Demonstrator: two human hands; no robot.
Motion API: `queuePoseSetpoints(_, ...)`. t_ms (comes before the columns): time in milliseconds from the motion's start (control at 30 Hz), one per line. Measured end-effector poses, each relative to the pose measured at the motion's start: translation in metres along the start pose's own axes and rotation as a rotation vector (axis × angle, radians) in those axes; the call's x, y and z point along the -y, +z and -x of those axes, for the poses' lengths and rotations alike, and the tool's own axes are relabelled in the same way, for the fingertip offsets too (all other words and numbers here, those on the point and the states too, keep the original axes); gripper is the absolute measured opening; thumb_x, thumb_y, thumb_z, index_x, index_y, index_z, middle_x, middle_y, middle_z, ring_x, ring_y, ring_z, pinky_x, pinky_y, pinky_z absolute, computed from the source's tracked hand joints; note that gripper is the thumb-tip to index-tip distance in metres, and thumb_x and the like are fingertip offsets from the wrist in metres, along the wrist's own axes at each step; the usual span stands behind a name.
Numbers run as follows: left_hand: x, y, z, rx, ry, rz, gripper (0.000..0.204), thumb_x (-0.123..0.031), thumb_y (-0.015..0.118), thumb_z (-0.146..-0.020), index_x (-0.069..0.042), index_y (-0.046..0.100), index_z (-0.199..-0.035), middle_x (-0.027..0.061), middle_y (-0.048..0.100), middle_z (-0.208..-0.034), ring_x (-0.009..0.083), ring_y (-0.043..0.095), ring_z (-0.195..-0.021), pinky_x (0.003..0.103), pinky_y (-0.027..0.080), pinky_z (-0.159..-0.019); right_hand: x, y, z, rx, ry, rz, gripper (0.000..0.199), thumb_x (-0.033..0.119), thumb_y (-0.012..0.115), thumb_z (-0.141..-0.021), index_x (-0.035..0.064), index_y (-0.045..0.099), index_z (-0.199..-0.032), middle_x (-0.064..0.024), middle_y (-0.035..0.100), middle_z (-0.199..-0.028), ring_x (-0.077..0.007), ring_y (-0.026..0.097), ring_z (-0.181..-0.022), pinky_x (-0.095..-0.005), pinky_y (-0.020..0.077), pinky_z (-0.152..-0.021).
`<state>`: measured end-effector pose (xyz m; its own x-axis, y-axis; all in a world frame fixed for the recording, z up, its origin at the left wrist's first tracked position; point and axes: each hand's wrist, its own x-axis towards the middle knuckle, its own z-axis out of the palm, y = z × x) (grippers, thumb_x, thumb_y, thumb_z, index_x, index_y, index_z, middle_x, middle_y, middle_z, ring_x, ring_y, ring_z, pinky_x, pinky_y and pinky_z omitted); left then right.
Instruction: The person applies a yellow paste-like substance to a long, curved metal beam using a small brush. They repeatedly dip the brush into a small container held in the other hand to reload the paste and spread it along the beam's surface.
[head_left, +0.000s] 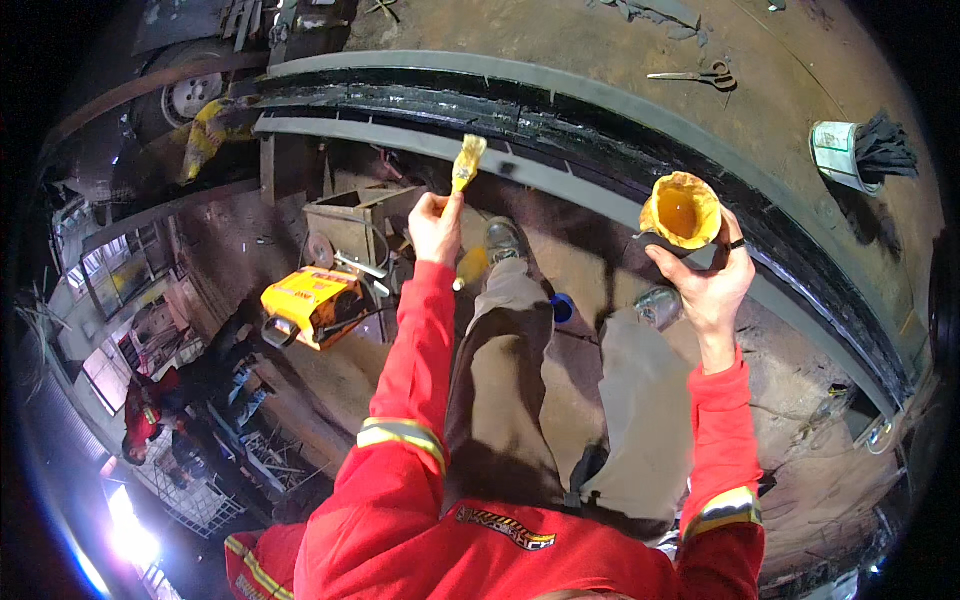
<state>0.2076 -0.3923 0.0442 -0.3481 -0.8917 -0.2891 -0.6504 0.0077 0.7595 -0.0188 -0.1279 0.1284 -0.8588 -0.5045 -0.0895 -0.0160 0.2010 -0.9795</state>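
Observation:
My left hand (437, 232) is closed around the handle of a paintbrush (467, 162). Its pale yellow bristles point up and away, seen against the near grey edge of a long metal beam (590, 140). In my right hand (712, 288) is a small cup (683, 212), its rim and inside coated yellow; I cannot tell how much it holds. The fingers wrap its side, and the cup is tilted so its mouth shows. The beam runs across in front of me, bent by the lens, with a glossy black middle between grey edges.
A yellow-orange machine (315, 303) stands left by a metal box (345, 232). Beyond the beam lie scissors (697, 76) and a white bucket (838, 155) of dark strips. A blue round object (562, 307) lies between my feet. Another person in red (148, 420) is far left.

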Motion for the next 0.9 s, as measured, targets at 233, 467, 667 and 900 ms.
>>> queuePoseSetpoints(233,0.005,-0.008,-0.037,-0.086,0.362,-0.211,0.022,-0.017,0.071,-0.082,0.000,0.059,-0.075,-0.0018,0.055,-0.064,0.0044,0.045,-0.059,0.023,0.038,-0.051,-0.038,0.048,-0.038,0.138,-0.195,0.060,0.057,0.009,0.087,-0.061,-0.0014,0.059,-0.110,-0.0062,0.064,-0.105,-0.0142,0.059,-0.096,-0.0305,0.0467,-0.087)
queuePoseSetpoints(467,-0.035,-0.098,-0.002,-0.028,0.115,0.190,0.013,-0.011,0.066,-0.085,0.000,0.062,-0.090,-0.0015,0.058,-0.074,0.0040,0.050,-0.064,0.020,0.041,-0.058,-0.037,0.070,-0.035,0.179,-0.148,-0.003,0.052,0.001,0.083,-0.064,-0.0003,0.060,-0.110,-0.0064,0.064,-0.104,-0.0143,0.060,-0.095,-0.0301,0.0467,-0.089)
queuePoseSetpoints(667,-0.146,-0.127,0.030,0.072,0.778,-0.218,0.020,-0.002,0.064,-0.081,0.002,0.064,-0.101,0.0083,0.063,-0.085,0.0158,0.057,-0.076,0.025,0.045,-0.070,-0.026,0.072,-0.068,0.264,-0.449,-0.003,0.062,0.012,0.088,-0.055,0.0035,0.061,-0.110,-0.0097,0.064,-0.106,-0.0217,0.062,-0.098,-0.0337,0.0463,-0.091)
queuePoseSetpoints(900,-0.203,-0.072,0.018,0.133,1.293,-0.522,0.028,-0.008,0.071,-0.064,-0.005,0.066,-0.091,0.0092,0.062,-0.080,0.0242,0.060,-0.068,0.033,0.049,-0.058,-0.017,0.061,-0.089,0.178,-0.548,0.379,0.061,0.009,0.084,-0.059,0.0043,0.058,-0.115,-0.0092,0.062,-0.113,-0.0205,0.059,-0.106,-0.0338,0.0451,-0.096)
